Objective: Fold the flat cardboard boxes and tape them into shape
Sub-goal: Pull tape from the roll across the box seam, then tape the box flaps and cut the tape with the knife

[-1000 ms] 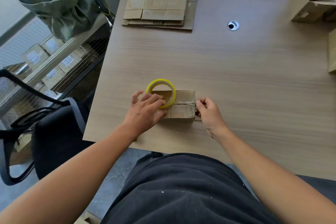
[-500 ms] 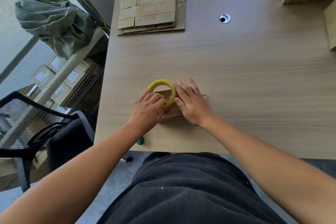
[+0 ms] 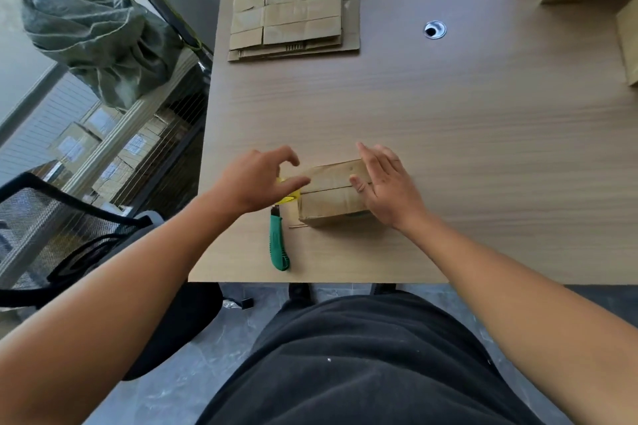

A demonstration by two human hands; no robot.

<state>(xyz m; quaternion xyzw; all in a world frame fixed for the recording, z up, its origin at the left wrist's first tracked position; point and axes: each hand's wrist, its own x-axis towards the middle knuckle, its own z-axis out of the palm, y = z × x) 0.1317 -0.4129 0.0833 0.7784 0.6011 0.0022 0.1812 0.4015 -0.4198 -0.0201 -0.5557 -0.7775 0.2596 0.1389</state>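
At the near edge of the desk [image 3: 466, 148], the small cardboard box [image 3: 331, 193] sits closed, its flaps meeting in a seam along the top. The right hand [image 3: 390, 190] is flat against the box's right end, grip open, fingers straight, thumb on top. The left hand [image 3: 255, 179] hovers just left of the box, grip loose and open, fingers curved over the yellow tape roll [image 3: 289, 196] peeking out below the thumb; whether it touches the roll, I cannot tell. A green utility knife [image 3: 279, 245] lies just beside the roll. The flat cardboard stack [image 3: 293, 21] lies at the far side.
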